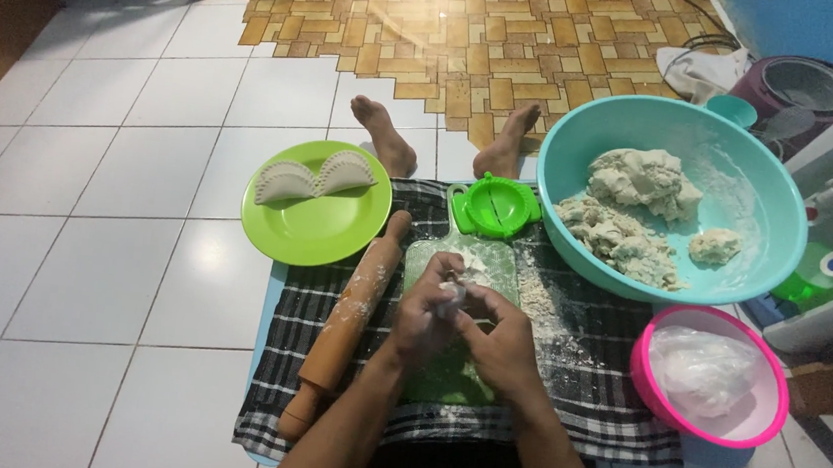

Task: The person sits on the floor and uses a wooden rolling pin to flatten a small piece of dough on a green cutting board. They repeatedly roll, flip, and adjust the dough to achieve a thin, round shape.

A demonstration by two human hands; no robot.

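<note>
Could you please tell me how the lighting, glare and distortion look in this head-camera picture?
In the head view, streaky glare washes over the patterned floor at the top; the corners fall dark; the wide lens bows the white tiles outward; the left hand and right hand, pinching a dough piece, are evenly lit and fairly sharp.

A home kitchen floor used as a workplace: white ceramic floor tiles (85, 235), a black-and-white checked cloth (585, 379), a wooden rolling pin (348, 323), a large turquoise plastic basin of dough (771, 195), and bare feet (385, 136).
</note>
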